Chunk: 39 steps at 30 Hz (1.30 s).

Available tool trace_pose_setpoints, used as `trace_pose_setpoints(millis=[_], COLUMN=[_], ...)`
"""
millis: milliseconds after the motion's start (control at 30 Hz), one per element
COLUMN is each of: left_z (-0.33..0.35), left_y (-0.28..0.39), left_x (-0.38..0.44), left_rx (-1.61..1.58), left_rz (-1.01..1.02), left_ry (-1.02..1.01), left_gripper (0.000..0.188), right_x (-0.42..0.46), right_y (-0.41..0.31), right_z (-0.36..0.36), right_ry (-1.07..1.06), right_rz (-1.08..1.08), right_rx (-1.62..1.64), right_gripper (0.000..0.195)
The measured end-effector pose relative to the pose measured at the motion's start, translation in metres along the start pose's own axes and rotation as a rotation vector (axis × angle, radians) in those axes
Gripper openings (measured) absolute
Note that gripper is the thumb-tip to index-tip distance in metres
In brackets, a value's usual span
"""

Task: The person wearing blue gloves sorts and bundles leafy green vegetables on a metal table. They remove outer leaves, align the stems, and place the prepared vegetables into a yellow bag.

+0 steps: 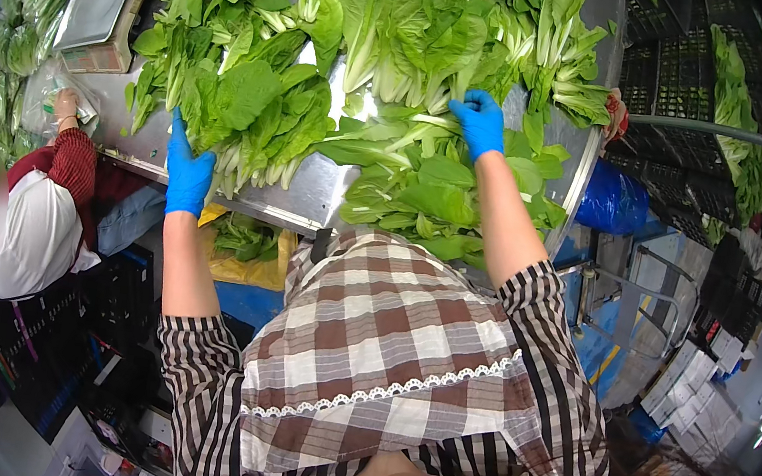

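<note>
Leafy greens with pale stems cover much of a metal table. My left hand (187, 173), in a blue glove, lies at the left edge of a pile of greens (247, 101), its fingers pointing up along the leaves; its grip is partly hidden. In a matching blue glove, my right hand (479, 122) has its bent fingers at the stem ends of a big bunch of broad-leaved greens (409, 25). Below it, more greens (431, 187) lie flat near the table edge (269, 212). Whether the right fingers hold a stem cannot be made out.
To the left a co-worker's hand (66, 106) touches a plastic bag (89, 106), below a scale (100, 2). Bagged greens (22, 32) line the far left. Black crates (676, 82), a blue plastic bundle (610, 196) and a metal cart (661, 304) stand right. A yellow bag (243, 270) with greens sits below the table.
</note>
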<state>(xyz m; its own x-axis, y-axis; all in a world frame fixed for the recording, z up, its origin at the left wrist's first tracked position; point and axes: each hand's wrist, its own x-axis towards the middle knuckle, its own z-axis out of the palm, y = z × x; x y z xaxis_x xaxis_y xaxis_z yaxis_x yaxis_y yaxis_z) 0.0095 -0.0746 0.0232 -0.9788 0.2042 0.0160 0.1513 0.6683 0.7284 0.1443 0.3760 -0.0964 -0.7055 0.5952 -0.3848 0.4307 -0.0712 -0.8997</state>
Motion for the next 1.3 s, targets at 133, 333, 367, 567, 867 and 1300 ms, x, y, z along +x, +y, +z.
trace_pose_setpoints(millis=[133, 333, 367, 567, 867, 1300], left_z=[0.008, 0.099, 0.111, 0.175, 0.177, 0.186], left_y=[0.075, 0.170, 0.187, 0.154, 0.144, 0.136], left_x=[-0.008, -0.056, -0.065, -0.067, -0.081, -0.094], left_rx=[0.262, -0.175, -0.333, -1.040, -0.975, -0.755], left_rz=[0.277, 0.247, 0.041, -0.446, -0.545, -0.310], left_ry=[0.218, -0.294, -0.467, -0.919, -0.641, -0.559], left_gripper=[0.069, 0.046, 0.046, 0.037, 0.035, 0.043], right_x=[-0.045, -0.114, -0.124, -0.148, -0.154, -0.129], right_y=[-0.016, -0.027, -0.031, -0.039, -0.029, -0.076], right_z=[-0.029, -0.026, -0.021, -0.010, 0.012, 0.020], right_ry=[-0.090, -0.214, -0.254, -0.621, -0.517, -0.200], right_rz=[0.135, 0.057, 0.047, 0.110, 0.121, -0.135], right_rx=[0.373, 0.442, 0.439, 0.506, 0.297, 0.216], right_gripper=[0.024, 0.026, 0.026, 0.025, 0.026, 0.020])
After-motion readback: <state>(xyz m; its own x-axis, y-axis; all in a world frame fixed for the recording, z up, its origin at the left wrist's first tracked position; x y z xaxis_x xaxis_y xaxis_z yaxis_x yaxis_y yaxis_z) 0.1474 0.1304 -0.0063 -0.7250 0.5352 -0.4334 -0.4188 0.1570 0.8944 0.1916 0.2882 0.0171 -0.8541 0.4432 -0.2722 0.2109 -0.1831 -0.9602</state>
